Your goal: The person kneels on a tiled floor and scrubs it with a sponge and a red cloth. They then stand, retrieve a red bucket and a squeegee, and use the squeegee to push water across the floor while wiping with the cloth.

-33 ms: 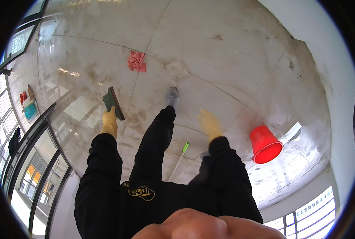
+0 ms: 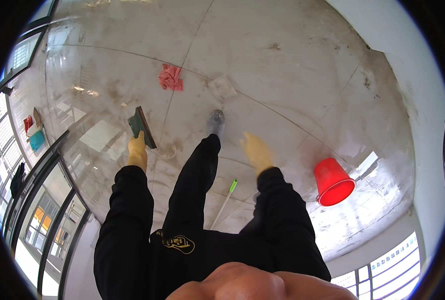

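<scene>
Squeegee (image 2: pixel 142 127): a short hand tool with a dark green, flat, wedge-shaped head and a dark straight blade edge along its right side; it stands tilted, the blade running from upper left to lower right, over the wet floor at the left of the view.
Grip: the left hand (image 2: pixel 137 151), in a yellow rubber glove, is clamped on the lower end of the squeegee, fingers wrapped round it from below.
Left arm: a black sleeve runs from the glove down to the lower edge.
Right hand (image 2: pixel 256 150): also in a yellow glove, blurred, fingers spread apart and holding nothing; it hangs above the floor, well apart from the squeegee.
Leg and shoe: a black trouser leg reaches up between the two hands and ends in a grey shoe (image 2: pixel 216 121) planted on the floor.
Floor (image 2: pixel 292 60): pale, glossy tiles with thin joints, smeared with dark grime and wet streaks, reflecting light near the squeegee.
Pole (image 2: pixel 226 201): a thin pale stick with a bright green tip, lying slanted on the floor between leg and right sleeve.
Bucket (image 2: pixel 332 182): red, tipped on its side, mouth facing lower right, to the right of the right arm.
Rag (image 2: pixel 171 78): pink, crumpled, lying on the floor above the squeegee.
Pale square pad (image 2: pixel 222 88): flat on the floor just beyond the shoe.
Windows (image 2: pixel 42 220): dark-framed panes along the left edge.
</scene>
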The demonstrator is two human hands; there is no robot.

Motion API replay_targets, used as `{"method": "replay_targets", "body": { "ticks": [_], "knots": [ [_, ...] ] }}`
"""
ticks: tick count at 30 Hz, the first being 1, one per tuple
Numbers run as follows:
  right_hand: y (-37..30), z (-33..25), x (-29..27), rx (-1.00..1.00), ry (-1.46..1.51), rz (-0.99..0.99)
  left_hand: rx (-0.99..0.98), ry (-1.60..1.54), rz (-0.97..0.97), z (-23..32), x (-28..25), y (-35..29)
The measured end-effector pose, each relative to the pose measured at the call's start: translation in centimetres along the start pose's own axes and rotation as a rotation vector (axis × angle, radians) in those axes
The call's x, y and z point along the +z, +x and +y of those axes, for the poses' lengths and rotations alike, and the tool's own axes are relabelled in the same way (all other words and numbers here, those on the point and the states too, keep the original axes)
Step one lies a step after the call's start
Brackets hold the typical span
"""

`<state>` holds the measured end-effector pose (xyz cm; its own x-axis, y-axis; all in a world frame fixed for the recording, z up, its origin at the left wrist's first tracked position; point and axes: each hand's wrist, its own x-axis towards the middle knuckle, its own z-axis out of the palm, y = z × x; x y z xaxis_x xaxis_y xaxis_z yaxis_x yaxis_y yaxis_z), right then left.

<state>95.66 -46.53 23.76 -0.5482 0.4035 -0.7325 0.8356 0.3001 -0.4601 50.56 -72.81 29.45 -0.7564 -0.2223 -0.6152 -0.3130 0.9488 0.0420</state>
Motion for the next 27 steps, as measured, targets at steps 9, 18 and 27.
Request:
{"method": "replay_targets", "body": {
  "ticks": [9, 18, 27],
  "knots": [
    [20.0, -11.6, 1.3, -0.377, -0.45, 0.135, -0.059, -0.406, 0.038, 6.3, 13.4, 9.5],
    [24.2, 0.0, -0.7, -0.53, -0.639, -0.051, 0.092, -0.311, 0.218, 13.2, 25.9, 3.2],
    [15.6, 21.6, -12.3, -0.126, -0.546, 0.238, 0.589, -0.031, -0.215, 19.1, 36.5, -15.7]
  ]
}}
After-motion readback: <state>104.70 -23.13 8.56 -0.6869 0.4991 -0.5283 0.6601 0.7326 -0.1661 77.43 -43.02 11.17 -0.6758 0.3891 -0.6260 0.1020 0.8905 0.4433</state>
